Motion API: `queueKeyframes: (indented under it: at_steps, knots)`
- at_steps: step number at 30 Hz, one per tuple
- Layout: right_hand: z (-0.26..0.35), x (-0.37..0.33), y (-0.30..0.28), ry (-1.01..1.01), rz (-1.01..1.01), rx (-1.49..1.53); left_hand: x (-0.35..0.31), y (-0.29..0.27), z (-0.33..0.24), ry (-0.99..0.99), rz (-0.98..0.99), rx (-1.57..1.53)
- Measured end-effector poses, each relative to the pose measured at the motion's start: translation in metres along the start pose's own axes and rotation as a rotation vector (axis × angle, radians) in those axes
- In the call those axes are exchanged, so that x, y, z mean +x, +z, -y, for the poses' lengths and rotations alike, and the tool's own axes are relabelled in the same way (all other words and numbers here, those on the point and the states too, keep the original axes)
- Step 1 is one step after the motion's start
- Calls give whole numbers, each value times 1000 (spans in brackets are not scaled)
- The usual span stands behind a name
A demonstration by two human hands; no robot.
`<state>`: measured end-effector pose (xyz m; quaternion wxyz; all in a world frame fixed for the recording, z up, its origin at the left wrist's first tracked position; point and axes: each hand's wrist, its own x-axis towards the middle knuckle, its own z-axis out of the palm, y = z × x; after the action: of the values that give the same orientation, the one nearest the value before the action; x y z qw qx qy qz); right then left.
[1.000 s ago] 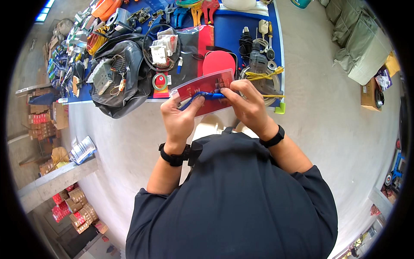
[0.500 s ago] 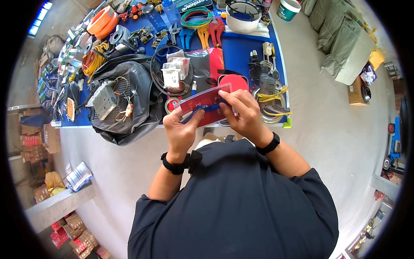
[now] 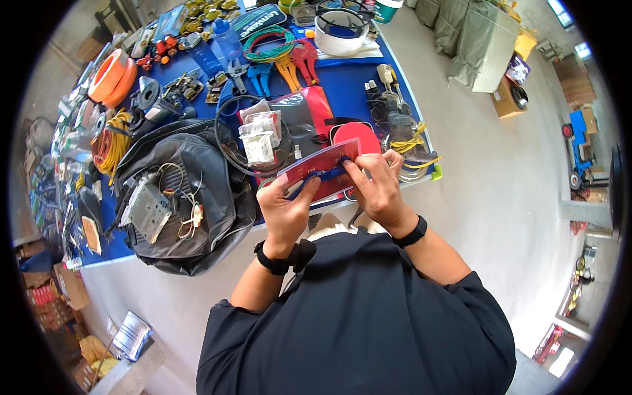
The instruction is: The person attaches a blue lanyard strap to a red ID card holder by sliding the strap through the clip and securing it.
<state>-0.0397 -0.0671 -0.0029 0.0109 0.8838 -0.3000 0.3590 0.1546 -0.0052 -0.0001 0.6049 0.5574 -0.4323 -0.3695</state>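
A red badge card in a clear plastic sleeve (image 3: 329, 189) is held up between both hands, tilted, in front of the table's near edge. My left hand (image 3: 283, 209) is closed on its left end, the thumb on the near face. Across the badge lies a blue lanyard strap (image 3: 333, 173), which the left thumb also presses. My right hand (image 3: 379, 192) pinches the strap near the badge's right end, thumb and index finger together, other fingers curled. Just behind the badge is a red round-ended paddle (image 3: 359, 134), partly covered by it.
A black backpack (image 3: 217, 217) bearing a metal box with loose wires (image 3: 150, 205) lies left on the blue table (image 3: 342, 82). Bagged small parts (image 3: 261, 137), pipe cutters (image 3: 304, 62), a white pot (image 3: 340, 39) and yellow-tied tubing (image 3: 408, 145) lie beyond my hands.
The view has turned, so the table appears rotated. My right fingertips have come down from the badge's upper edge onto the strap. The left hand keeps its grip.
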Motion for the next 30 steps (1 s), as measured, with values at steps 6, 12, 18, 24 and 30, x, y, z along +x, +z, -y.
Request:
queueKeyframes:
  at_steps: [6,12,18,24,30]
  knots:
    - [7,-7,0,100,56,-310,7,18,13,-15,18,-25]
    - [-2,-36,12,327,103,-164,9,35,29,50,95,77]
    - [-6,-62,-3,487,126,-85,8,60,39,114,203,163]
    - [-42,-109,-33,426,231,68,-16,101,65,-142,310,60]
    - [-81,-177,-64,526,88,180,-52,169,79,-370,306,-45]
